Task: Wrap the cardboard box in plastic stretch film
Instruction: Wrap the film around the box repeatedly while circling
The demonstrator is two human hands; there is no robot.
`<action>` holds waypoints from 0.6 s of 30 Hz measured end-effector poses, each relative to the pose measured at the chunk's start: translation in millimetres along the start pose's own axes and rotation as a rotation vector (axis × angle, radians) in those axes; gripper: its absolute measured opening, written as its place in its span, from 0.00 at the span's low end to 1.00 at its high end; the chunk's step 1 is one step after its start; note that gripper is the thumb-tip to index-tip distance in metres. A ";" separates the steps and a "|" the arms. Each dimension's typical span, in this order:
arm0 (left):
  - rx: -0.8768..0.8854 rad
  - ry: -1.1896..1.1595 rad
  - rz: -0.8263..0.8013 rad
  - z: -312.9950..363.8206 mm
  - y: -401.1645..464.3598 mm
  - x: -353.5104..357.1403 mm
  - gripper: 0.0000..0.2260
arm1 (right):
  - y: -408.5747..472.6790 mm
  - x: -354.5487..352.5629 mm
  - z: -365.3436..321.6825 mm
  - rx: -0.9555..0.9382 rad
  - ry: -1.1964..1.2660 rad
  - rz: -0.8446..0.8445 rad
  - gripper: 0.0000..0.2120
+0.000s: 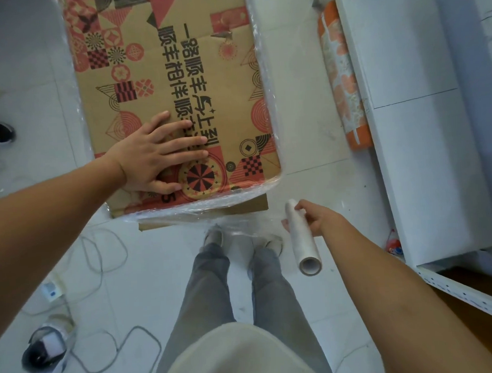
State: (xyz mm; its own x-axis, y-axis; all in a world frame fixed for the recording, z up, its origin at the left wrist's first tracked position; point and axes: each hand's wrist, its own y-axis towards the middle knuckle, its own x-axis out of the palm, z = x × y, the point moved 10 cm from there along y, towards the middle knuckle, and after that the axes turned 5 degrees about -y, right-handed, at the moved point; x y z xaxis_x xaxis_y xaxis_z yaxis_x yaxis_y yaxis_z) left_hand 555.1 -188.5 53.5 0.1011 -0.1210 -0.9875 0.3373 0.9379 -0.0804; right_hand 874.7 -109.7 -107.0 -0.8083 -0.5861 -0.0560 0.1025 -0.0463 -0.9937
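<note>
The big cardboard box [172, 85] stands on the white floor [307, 127], right in front of the person's feet; it has red and black patterns and dark writing on top; shiny plastic film [212, 206] already hugs its near edge and its right side, so the wrapping looks partly done.

The left hand [156, 156] lies flat on top of the box, near the close edge, with its fingers straight and spread wide; I think it presses down so the box does not slide or turn when the film gets pulled.

The right hand [314, 220] is just past the box's near right corner, lower than the top; its fingers curl round the roll of film [303, 237], near the far end of the roll; the roll points toward the person and you can see its hollow end; a thin, see-through sheet runs from the roll back to the box, above the shoes; it looks held out to the side so the film stays tight.

Some grey cables [101, 249] lie on the floor to the left.
</note>
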 end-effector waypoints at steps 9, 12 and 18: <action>-0.155 -0.047 -0.039 3.8 20.1 -15.4 0.27 | 5.6 -1.2 -25.7 -0.065 -0.162 -0.062 0.16; -0.296 -0.049 0.095 15.5 42.3 -35.7 0.19 | 5.4 -14.7 -30.8 -0.050 -0.177 -0.025 0.14; -0.927 -0.106 0.273 -9.7 55.0 -51.3 0.22 | 8.2 -27.5 -46.2 -0.101 -0.291 0.001 0.10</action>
State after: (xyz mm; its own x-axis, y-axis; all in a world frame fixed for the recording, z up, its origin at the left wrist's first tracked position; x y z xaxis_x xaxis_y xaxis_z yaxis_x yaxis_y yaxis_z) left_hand 559.4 -127.6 98.5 0.1652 0.1528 -0.9743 -0.5767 0.8164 0.0303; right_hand 870.9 -56.6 -118.2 -0.6069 -0.7937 -0.0409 0.0326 0.0265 -0.9991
